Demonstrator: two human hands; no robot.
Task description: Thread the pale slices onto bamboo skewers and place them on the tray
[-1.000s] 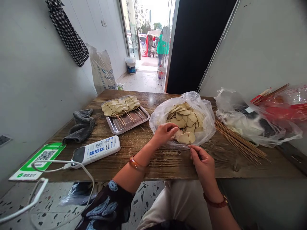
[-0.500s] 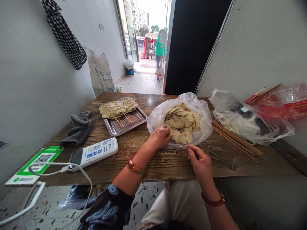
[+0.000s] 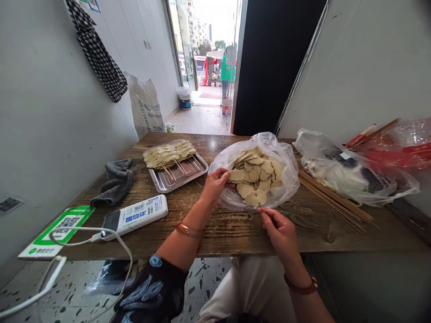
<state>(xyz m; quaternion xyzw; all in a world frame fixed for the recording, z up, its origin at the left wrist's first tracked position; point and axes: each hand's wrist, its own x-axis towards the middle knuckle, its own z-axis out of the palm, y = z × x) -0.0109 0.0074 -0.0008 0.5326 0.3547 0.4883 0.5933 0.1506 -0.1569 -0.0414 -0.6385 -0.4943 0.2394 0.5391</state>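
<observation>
My left hand (image 3: 214, 185) pinches the edge of a pale, thin, roundish slice (image 3: 237, 175) at the left of an open clear plastic bag (image 3: 285, 163). Inside the bag is a heap of similar slices (image 3: 264, 167); I cannot tell what food they are. With thumb and fingers closed, my right hand (image 3: 279, 229) grips a thin wooden skewer (image 3: 260, 207) near the bag's front. One slice (image 3: 255, 197) is threaded on it, and most of the stick is hidden by the slice and hand.
Left of the bag, a metal tray (image 3: 178, 183) bears skewered slices (image 3: 168, 153). Bare skewers (image 3: 333, 199) lie at the right beside plastic bags (image 3: 357, 175). A grey cloth (image 3: 116, 181), a white power bank (image 3: 143, 213) with cable and a green QR card (image 3: 57, 231) occupy the left.
My left hand has moved slightly left and up and now shows a slice in its fingers. My right hand stays by the bag's front with the skewer. The view has shifted slightly.
</observation>
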